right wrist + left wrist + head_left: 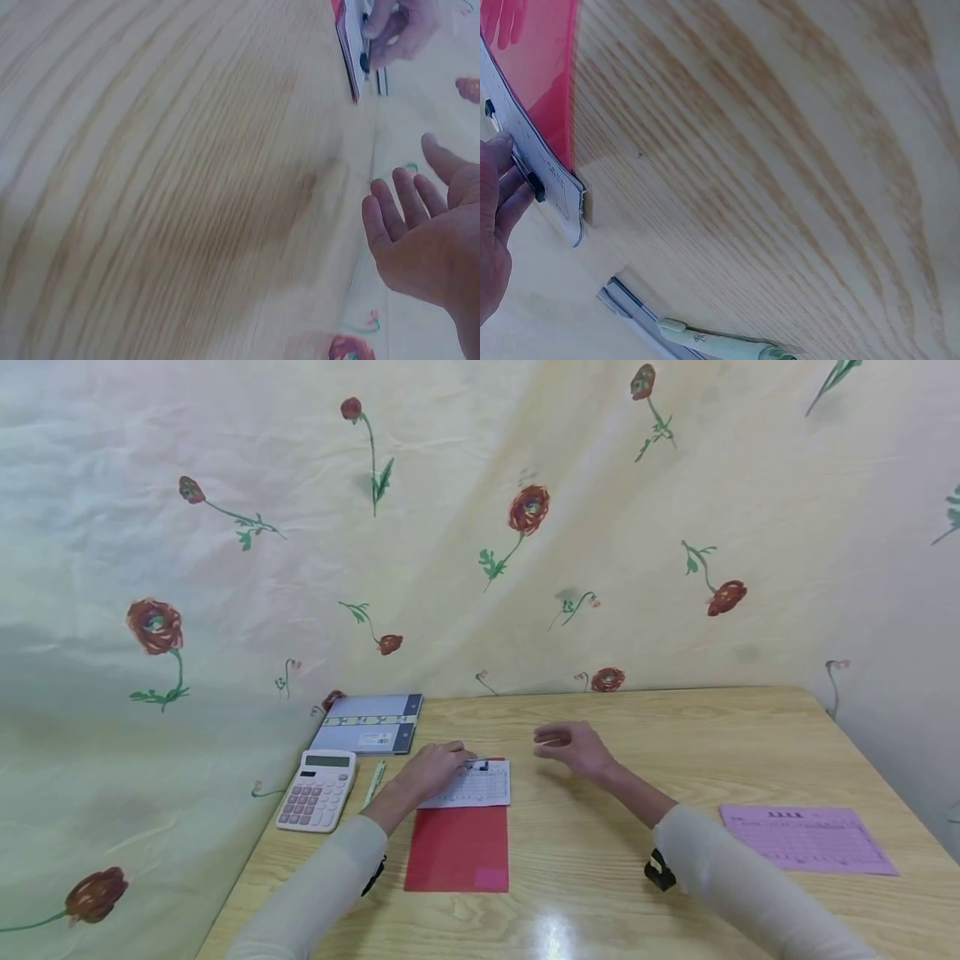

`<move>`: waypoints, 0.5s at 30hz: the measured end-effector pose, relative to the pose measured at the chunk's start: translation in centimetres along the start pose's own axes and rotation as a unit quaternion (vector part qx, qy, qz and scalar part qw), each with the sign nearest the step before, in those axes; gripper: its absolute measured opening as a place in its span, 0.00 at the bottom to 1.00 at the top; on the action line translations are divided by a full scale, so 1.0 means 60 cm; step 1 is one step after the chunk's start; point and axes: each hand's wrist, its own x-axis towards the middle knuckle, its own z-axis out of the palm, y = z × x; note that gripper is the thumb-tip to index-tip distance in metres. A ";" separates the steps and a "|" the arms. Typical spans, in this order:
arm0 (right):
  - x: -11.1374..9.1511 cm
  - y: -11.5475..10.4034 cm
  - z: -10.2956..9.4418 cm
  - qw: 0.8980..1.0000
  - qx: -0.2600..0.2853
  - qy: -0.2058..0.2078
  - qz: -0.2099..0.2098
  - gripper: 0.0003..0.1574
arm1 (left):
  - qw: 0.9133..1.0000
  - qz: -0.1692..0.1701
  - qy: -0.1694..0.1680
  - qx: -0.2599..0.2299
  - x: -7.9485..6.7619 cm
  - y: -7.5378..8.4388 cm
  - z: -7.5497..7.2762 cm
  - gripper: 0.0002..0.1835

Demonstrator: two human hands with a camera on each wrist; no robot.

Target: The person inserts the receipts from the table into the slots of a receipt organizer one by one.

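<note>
My left hand (438, 768) is at the top edge of a stack of printed slips (480, 787). In the left wrist view its thumb and fingers pinch the wire handle of a black binder clip (535, 186) on that edge. Beneath the slips lies a red plastic folder (457, 847), with a small pink patch in its lower right corner. My right hand (576, 748) hovers above the table to the right of the slips, fingers loosely bent, nothing in it; the right wrist view shows its palm (427, 255).
Left of the slips lie a green pen (375, 783), a white calculator (317, 791) and a blue-grey notebook (366, 724). A purple printed sheet (806, 838) lies at the right of the wooden table (600, 893). Behind hangs a flowered cloth (450, 527).
</note>
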 end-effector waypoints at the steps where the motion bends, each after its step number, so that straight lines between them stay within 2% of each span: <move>1: -0.002 0.002 -0.007 1.000 -0.001 -0.002 -0.003 0.29 | 1.000 -0.001 -0.001 -0.001 0.000 0.000 -0.001 0.16; 9: -0.033 0.011 -0.067 0.999 -0.027 -0.024 -0.033 0.38 | 1.000 0.000 0.002 -0.004 -0.001 0.002 -0.004 0.16; 15: -0.069 0.023 -0.121 0.992 -0.098 -0.029 -0.078 0.42 | 1.000 0.009 0.008 -0.001 -0.002 0.004 -0.008 0.16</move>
